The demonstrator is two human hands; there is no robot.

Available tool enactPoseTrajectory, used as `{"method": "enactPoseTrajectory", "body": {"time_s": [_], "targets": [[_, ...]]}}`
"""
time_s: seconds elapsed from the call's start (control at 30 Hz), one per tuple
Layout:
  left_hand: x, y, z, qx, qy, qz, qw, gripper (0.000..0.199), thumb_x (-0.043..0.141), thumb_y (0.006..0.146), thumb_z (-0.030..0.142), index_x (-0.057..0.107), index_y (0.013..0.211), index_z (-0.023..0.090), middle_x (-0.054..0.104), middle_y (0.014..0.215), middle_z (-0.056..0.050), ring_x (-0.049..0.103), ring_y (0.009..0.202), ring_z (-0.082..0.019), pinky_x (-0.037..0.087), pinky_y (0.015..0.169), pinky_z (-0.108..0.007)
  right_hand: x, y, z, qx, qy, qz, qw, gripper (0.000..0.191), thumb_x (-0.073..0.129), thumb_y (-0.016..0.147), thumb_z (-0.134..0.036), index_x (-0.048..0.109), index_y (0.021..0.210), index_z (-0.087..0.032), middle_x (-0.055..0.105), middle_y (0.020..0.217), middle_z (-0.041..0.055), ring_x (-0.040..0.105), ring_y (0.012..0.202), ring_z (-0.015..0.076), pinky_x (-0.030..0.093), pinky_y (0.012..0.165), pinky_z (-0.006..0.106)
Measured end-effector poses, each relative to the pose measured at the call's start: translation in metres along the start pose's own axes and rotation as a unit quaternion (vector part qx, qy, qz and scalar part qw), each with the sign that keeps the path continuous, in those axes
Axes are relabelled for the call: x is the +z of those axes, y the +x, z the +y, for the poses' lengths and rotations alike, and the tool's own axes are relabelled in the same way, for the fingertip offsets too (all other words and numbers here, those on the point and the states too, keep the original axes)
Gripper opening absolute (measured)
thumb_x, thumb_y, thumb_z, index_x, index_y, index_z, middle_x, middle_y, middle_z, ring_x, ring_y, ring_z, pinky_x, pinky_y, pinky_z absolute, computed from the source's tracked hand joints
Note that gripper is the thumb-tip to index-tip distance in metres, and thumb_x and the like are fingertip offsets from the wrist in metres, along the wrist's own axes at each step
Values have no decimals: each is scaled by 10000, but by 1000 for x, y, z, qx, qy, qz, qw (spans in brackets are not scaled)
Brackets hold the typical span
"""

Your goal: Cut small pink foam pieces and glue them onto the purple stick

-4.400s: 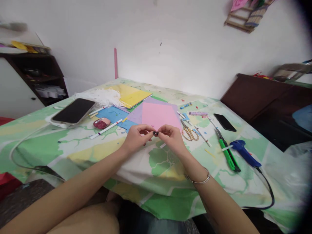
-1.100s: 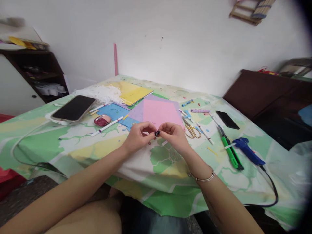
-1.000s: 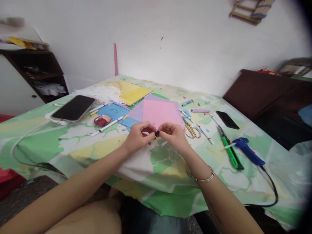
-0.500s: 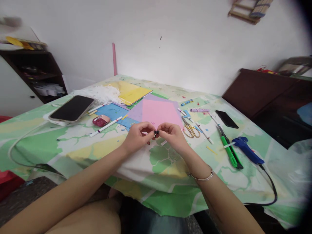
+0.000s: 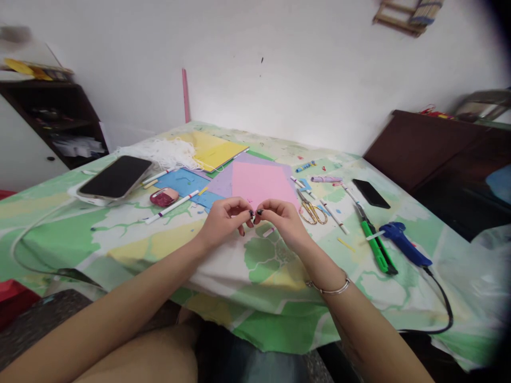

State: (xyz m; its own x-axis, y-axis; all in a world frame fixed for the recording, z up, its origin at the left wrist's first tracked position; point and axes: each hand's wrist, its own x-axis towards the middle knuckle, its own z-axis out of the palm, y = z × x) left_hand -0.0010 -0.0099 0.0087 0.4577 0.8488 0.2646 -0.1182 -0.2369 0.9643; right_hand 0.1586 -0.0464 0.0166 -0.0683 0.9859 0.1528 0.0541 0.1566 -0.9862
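Observation:
In the middle of the head view my left hand [image 5: 224, 223] and my right hand [image 5: 282, 222] meet fingertip to fingertip over the near part of the table. Thumb and index finger are pinched together on each hand. Whatever lies between them is too small or too hidden to name. Just beyond my fingers is a pink sheet [image 5: 259, 178], on top of a purple sheet [image 5: 221, 180]. Gold-handled scissors [image 5: 313, 210] lie to the right of my right hand. A small white and pink piece [image 5: 269, 231] sits on the cloth under my right hand.
On the right are a green utility knife [image 5: 377, 247], a blue glue gun [image 5: 405, 244] with its cord, and a black phone [image 5: 371, 193]. Leftward lie a phone [image 5: 115, 177], a dark red case [image 5: 164, 197], a marker [image 5: 171, 207], white yarn [image 5: 159, 154] and a yellow pad [image 5: 217, 151].
My thumbs have moved slightly apart, and a narrow gap now shows between my fingertips. Both hands stay pinched in nearly the same spot. The view has shifted very slightly.

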Motion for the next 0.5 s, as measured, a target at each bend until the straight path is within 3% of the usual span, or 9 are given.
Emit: {"method": "enactPoseTrajectory", "body": {"time_s": [0.5], "targets": [[2, 0, 3, -7, -13, 5, 1000, 71, 633, 706, 188, 622, 696, 118, 627, 606, -11, 595, 543, -115, 477, 409, -190, 2, 0, -2, -24, 18, -18, 999, 42, 601, 712, -196, 572, 732, -174, 640, 673, -20, 624, 642, 104, 478, 644, 236]]}}
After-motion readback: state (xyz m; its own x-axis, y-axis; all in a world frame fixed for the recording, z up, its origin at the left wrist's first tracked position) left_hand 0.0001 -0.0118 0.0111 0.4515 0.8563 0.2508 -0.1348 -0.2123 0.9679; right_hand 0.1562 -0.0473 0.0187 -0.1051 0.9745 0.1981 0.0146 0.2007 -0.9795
